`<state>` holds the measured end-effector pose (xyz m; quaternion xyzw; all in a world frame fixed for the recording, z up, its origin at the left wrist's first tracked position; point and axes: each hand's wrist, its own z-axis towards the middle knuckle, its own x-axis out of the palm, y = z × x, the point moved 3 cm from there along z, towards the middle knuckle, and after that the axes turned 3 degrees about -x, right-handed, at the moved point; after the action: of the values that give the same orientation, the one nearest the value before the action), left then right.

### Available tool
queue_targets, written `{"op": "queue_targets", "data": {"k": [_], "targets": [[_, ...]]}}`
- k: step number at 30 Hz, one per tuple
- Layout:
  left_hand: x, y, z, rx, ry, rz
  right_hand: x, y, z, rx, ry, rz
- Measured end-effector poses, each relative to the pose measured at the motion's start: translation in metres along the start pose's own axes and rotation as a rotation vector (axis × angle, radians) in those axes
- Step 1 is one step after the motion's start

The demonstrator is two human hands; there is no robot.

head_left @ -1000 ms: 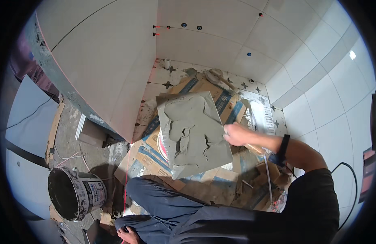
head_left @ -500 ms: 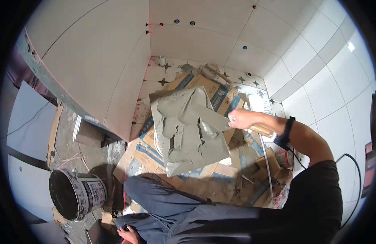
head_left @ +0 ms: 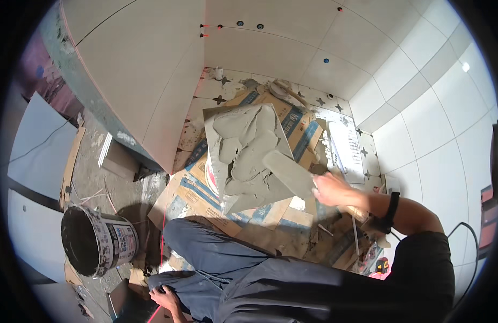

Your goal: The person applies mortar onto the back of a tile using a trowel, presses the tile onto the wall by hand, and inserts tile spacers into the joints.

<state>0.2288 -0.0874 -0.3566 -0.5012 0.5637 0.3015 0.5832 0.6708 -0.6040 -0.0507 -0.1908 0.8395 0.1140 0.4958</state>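
Note:
My right hand (head_left: 332,189) is closed round the handle of a flat trowel (head_left: 286,172), its grey blade lying over the wet mortar at the right side of a square tile (head_left: 216,117). The mortar (head_left: 243,140) forms uneven lumps and ridges across the tile, which rests raised on something round with a pink band, mostly hidden, above spread cardboard (head_left: 197,199). My left hand (head_left: 164,299) is at the bottom left against my trouser leg, fingers curled round the cloth.
A bucket (head_left: 98,242) of grey mix stands left of my knee, near leaning panels (head_left: 41,145). Tiled walls (head_left: 270,43) surround the patterned floor (head_left: 216,99). A round-headed tool (head_left: 281,91) lies behind the cardboard, a tape measure (head_left: 382,265) at lower right, a cable (head_left: 469,237) beside my right arm.
My right hand has first risen, then moved down and right with the trowel, whose blade now lies lower over the tile. The mortar's surface is reshaped. My left hand stays by the leg.

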Motion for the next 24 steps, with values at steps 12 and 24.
{"op": "queue_targets", "data": {"k": [12, 24], "targets": [[0.001, 0.004, -0.013, 0.059, -0.141, -0.032, 0.016, 0.05, 0.001, -0.218, -0.021, -0.161], [-0.027, -0.001, -0.026, 0.053, -0.281, -0.406, -0.053, 0.08, -0.001, -0.435, -0.592, -0.165]]}}
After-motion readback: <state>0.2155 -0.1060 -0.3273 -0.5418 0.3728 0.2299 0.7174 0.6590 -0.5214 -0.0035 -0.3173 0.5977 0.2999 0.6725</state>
